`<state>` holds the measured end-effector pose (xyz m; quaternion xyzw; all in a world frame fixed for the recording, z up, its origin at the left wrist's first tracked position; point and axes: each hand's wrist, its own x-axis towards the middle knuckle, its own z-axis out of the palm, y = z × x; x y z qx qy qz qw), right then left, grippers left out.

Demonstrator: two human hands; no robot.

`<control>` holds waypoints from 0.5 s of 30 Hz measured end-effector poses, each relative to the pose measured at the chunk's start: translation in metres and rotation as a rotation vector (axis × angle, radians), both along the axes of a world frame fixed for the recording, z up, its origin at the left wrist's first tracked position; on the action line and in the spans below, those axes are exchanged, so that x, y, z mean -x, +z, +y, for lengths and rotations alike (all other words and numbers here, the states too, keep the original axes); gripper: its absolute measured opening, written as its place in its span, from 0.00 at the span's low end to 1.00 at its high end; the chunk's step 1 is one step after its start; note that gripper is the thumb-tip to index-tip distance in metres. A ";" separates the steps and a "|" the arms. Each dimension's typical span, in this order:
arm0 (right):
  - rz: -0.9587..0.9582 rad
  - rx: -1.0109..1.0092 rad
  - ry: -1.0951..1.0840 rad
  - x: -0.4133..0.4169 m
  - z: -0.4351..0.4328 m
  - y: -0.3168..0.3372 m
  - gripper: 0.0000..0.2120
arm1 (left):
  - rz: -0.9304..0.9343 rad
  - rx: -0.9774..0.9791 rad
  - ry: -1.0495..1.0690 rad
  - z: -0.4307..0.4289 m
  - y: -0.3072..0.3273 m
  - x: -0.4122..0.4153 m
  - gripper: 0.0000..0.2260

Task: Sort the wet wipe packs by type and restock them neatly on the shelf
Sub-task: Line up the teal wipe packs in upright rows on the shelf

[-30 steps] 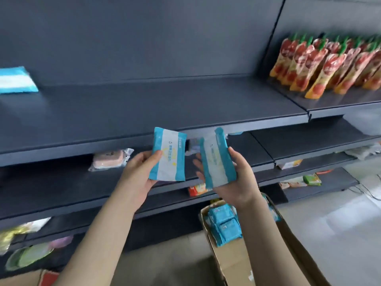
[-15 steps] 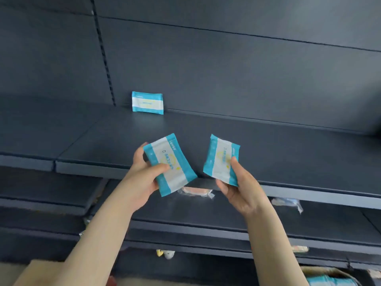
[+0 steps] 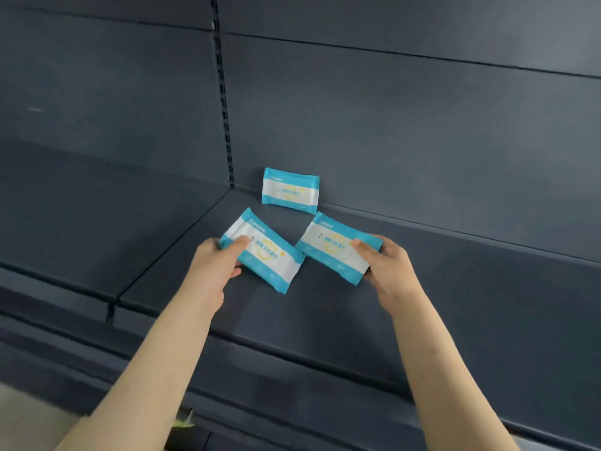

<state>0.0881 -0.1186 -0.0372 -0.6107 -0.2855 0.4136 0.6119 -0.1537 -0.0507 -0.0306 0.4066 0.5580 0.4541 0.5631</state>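
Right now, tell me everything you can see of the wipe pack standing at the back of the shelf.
The pack is a soft, glossy pouch: teal bands top and bottom, white middle band with yellow and blue print too blurred to read. It stands on its long edge on the dark shelf, face outward, against the back panel, right of the slotted upright. Only shelf and panel appear to touch it.

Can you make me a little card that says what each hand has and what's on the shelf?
Left: left hand grips a tilted blue-and-white soft plastic wet wipe pack
Right: right hand grips a second matching pack, also tilted
Shelf: dark grey metal shelf, third matching pack standing against its back wall
Packs seen: three
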 end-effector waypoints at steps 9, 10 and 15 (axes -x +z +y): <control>-0.086 -0.007 0.034 0.018 0.102 -0.003 0.05 | 0.086 -0.068 -0.260 0.055 0.006 0.028 0.23; -0.106 -0.020 0.030 0.022 0.112 -0.001 0.06 | 0.110 -0.090 -0.296 0.064 0.006 0.029 0.23; -0.186 -0.039 -0.098 0.037 0.150 -0.002 0.05 | 0.276 -0.233 -0.466 0.114 0.005 0.026 0.18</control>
